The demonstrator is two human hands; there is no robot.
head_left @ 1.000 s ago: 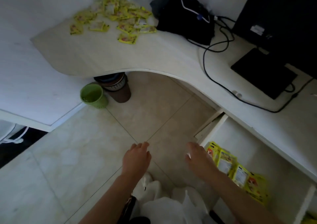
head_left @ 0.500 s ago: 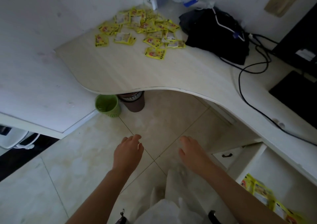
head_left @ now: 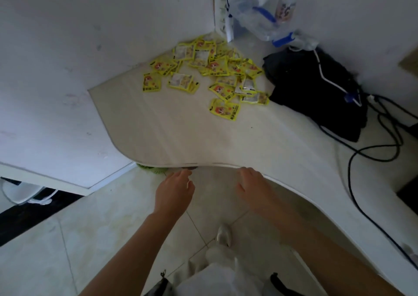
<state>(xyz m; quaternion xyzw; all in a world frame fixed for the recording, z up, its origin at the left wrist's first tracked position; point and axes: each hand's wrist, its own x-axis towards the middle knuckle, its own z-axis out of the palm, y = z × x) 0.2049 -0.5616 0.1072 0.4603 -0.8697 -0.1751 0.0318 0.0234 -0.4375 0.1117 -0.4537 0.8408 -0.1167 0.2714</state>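
A pale tiled floor (head_left: 90, 227) runs beneath us, with our light trousers and one white shoe (head_left: 224, 234) at the bottom of the view. Above them both our arms stretch forward. Our left hand (head_left: 174, 191) hangs over the tiles, fingers loosely bent and holding nothing. Our right hand (head_left: 253, 187) is just as relaxed and empty. Its fingertips reach the curved front edge of the white desk (head_left: 181, 137), though we cannot tell whether they touch it. A green bin (head_left: 153, 170) peeks out from under that edge. The yellow packets (head_left: 212, 73) lie scattered far back on the desk, well apart from both hands, near the wall corner. Just right of them sits a black bag (head_left: 316, 92), with dark cables (head_left: 373, 155) looping beyond it. A clear plastic bag (head_left: 260, 12) stands in the corner behind.
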